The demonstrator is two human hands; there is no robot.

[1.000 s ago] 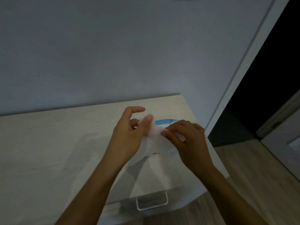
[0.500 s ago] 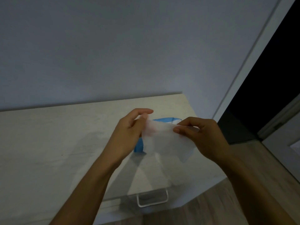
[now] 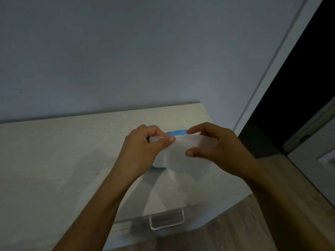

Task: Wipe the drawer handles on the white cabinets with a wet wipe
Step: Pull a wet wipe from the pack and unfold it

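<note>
Two hands hold one wet wipe in the air above the right end of the white cabinet top, nearer its back edge than its front. Left hand: fingers curled, thumb pinching the wipe's left edge. Right hand: fingers loosely curved round the right part, thumb in front of the sheet; firmness of the hold is not clear. The sheet is partly spread and its lower edge hangs limp. A blue pack lies on the cabinet top directly below, mostly hidden. Judgement: the wipe is very light, thin, soft and damp, with no stiffness, so it will cling and bunch. Best folded into a pad and held between thumb and fingertips at the middle. One drawer handle, a slim loop, shows below the front edge, not yet wiped.
</note>
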